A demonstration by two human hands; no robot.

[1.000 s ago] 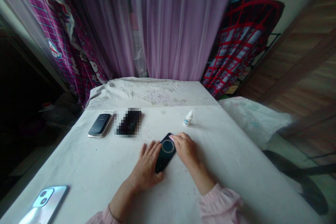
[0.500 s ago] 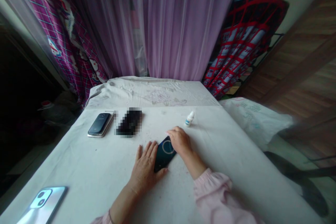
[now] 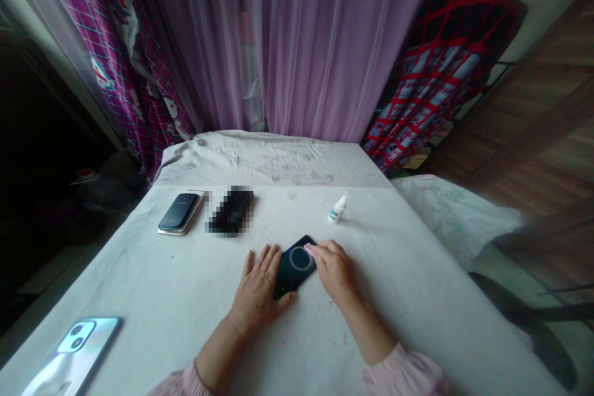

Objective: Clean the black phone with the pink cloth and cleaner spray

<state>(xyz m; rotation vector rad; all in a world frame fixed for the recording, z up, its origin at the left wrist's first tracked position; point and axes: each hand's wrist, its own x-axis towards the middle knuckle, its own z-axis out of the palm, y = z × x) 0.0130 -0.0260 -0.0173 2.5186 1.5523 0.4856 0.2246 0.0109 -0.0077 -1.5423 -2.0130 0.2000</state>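
Observation:
A black phone (image 3: 293,269) with a pale ring on its back lies slanted on the white-covered table (image 3: 417,297). My left hand (image 3: 257,294) lies flat beside it, fingers stretched along its left edge and thumb at its near end. My right hand (image 3: 336,272) has its fingers curled together, the tips pressed on the phone's right side by the ring. A small pale pink piece (image 3: 309,249) shows at those fingertips; I cannot make out what it is.
A small white dropper bottle (image 3: 338,209) stands behind the phone. A dark blue phone (image 3: 180,212) and a blurred dark object (image 3: 231,211) lie at the back left, a silvery phone (image 3: 72,352) at the near left corner. Purple curtains hang behind.
My right hand slid out over the phone's far end and has come back to the ring. The left hand stays flat against the phone.

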